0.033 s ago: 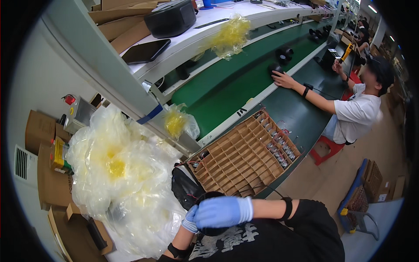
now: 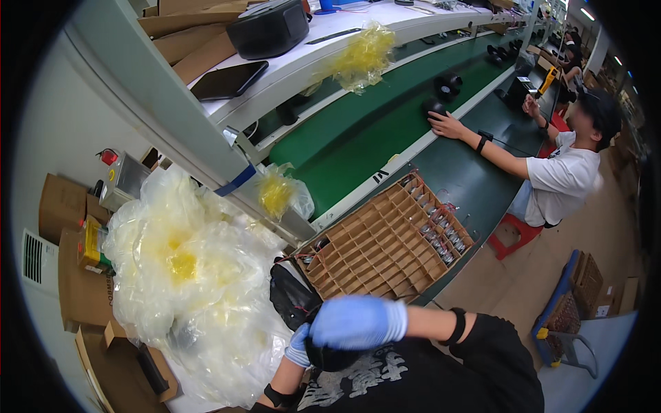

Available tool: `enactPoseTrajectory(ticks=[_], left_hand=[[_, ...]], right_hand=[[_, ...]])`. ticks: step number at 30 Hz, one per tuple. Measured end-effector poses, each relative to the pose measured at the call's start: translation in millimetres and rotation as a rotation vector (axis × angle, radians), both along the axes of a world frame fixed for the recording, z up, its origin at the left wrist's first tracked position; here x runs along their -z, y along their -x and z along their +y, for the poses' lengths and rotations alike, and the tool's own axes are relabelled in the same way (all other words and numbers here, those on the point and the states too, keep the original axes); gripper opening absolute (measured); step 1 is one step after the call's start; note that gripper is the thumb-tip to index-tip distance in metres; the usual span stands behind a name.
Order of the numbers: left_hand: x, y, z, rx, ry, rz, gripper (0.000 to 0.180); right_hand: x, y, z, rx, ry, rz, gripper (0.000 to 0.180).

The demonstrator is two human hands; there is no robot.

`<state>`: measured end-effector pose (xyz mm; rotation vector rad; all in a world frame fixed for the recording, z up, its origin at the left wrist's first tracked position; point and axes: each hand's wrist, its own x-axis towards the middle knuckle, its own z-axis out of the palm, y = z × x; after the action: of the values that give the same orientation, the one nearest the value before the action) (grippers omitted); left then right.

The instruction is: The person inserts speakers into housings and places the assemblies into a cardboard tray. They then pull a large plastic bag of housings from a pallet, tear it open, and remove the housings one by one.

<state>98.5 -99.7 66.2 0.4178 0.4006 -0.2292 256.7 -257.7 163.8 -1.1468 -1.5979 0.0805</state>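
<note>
Both my hands wear light blue gloves and meet low in the view, in front of my black shirt. My left hand is closed on the edge of a black round part, which is largely covered. Over the top of that part lies my right hand, smeared by motion, its fingers not clear. Just beyond them is a black bag-like bundle with thin wires. A cardboard divider tray stands past it, with small metal parts with wires in its right-hand cells.
Crumpled clear plastic bags pile up at left. A green conveyor belt carries black round parts. A co-worker sits at right, one hand on a part. A phone lies on the upper shelf beside a grey post.
My right hand has shifted slightly up and to the right over the black round part, uncovering more of its lower side. My left hand stays in place.
</note>
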Motion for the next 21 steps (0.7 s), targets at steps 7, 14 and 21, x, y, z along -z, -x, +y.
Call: enactPoseTrajectory(ticks=[7,14,21], left_hand=[[-7,-4,13,0.079,0.084,-0.095,0.088],[-2,-3,23,0.017,0.162,-0.063,0.088],[-4,-8,18,0.045,0.151,-0.104,0.087]], right_hand=[[112,-172,-139,1.252,1.206,0.286,0.034],[122,-187,-139,1.523,1.335,0.472,0.049],[217,-221,-172,1.432,1.229,0.615,0.041]])
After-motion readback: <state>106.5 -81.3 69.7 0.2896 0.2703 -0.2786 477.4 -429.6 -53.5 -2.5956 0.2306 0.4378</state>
